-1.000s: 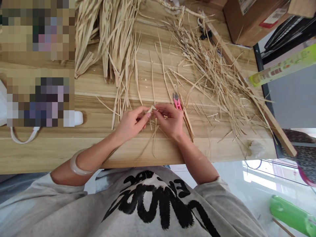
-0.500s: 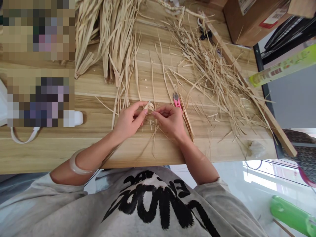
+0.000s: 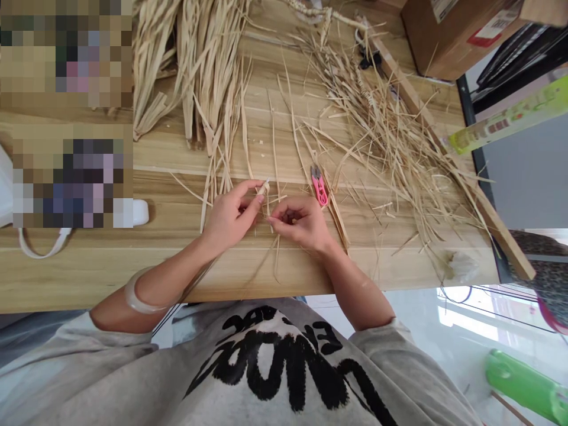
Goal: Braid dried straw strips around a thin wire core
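Observation:
Between the thumb and index finger of my left hand is pinched a small, pale piece of wound straw with a pointed white tip. My right hand lies close beside it, fingers curled and the thumb and index finger pressed together on a thin straw strand that runs up to the piece. Just beyond the right hand lies a pair of pink-handled thread snips, and its blades point away from me.
Bundles of dried straw lie at the far left. Loose thin stalks spread along a wooden bar at the right. A cardboard box stands at the back right. A white cable curls at the left.
My right hand has drawn slightly down and towards me, away from the small straw piece, pulling the strand. The snips' handles now show fully. My left hand has barely moved.

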The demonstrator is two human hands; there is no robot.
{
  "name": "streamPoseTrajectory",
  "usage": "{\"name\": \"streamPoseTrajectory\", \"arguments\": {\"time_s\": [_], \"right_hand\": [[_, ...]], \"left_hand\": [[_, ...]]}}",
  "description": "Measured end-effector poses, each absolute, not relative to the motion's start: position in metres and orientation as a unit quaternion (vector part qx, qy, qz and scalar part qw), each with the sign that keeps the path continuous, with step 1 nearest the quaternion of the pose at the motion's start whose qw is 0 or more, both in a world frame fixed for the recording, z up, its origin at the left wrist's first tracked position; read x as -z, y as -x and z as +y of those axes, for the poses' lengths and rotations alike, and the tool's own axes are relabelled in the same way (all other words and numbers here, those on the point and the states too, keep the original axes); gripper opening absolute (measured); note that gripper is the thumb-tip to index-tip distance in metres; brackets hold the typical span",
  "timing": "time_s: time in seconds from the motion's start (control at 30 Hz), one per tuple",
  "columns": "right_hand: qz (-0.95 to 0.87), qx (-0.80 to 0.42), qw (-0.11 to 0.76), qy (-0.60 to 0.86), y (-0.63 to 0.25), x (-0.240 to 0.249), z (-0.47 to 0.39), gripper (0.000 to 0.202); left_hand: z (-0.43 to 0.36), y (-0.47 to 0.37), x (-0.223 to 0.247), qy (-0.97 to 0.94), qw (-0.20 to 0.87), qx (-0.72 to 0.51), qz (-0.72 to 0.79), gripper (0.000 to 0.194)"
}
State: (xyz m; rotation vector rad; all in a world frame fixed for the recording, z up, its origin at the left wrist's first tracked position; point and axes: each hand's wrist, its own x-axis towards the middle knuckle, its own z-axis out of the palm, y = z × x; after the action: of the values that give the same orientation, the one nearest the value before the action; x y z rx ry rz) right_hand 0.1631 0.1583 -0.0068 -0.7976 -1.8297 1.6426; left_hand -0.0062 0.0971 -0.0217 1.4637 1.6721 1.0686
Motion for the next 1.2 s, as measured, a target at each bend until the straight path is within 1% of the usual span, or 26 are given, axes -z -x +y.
{"name": "streamPoseTrajectory", "arguments": {"time_s": [0.17, 0.47, 0.6, 0.77, 0.93, 1.07, 1.2], "right_hand": [[-0.670, -0.639, 0.271, 0.263, -0.1636, 0.0070, 0.1580, 0.030], [-0.641, -0.682, 0.257, 0.243, -0.1646, 0.0061, 0.1568, 0.031], [-0.648, -0.682, 0.258, 0.223, -0.1662, 0.0044, 0.1576, 0.029], [-0.669, -0.668, 0.241, 0.219, -0.1673, 0.0024, 0.1579, 0.031], [-0.647, -0.693, 0.238, 0.209, -0.1657, 0.0050, 0.1568, 0.029], [-0.635, -0.704, 0.232, 0.218, -0.1651, 0.0053, 0.1562, 0.031], [-0.631, -0.704, 0.242, 0.216, -0.1656, 0.0039, 0.1569, 0.034]], "left_hand": [[0.0980, 0.0068, 0.0237, -0.572, 0.323, -0.419, 0.626, 0.035], [0.0978, 0.0043, 0.0206, -0.578, 0.321, -0.424, 0.619, 0.037], [0.0976, 0.0041, 0.0217, -0.584, 0.317, -0.426, 0.613, 0.041], [0.0974, 0.0033, 0.0209, -0.588, 0.319, -0.430, 0.606, 0.040], [0.0974, 0.0026, 0.0203, -0.589, 0.319, -0.428, 0.607, 0.042], [0.0981, 0.0025, 0.0196, -0.592, 0.318, -0.427, 0.606, 0.043], [0.0977, 0.0038, 0.0201, -0.581, 0.348, -0.428, 0.599, 0.045]]}}
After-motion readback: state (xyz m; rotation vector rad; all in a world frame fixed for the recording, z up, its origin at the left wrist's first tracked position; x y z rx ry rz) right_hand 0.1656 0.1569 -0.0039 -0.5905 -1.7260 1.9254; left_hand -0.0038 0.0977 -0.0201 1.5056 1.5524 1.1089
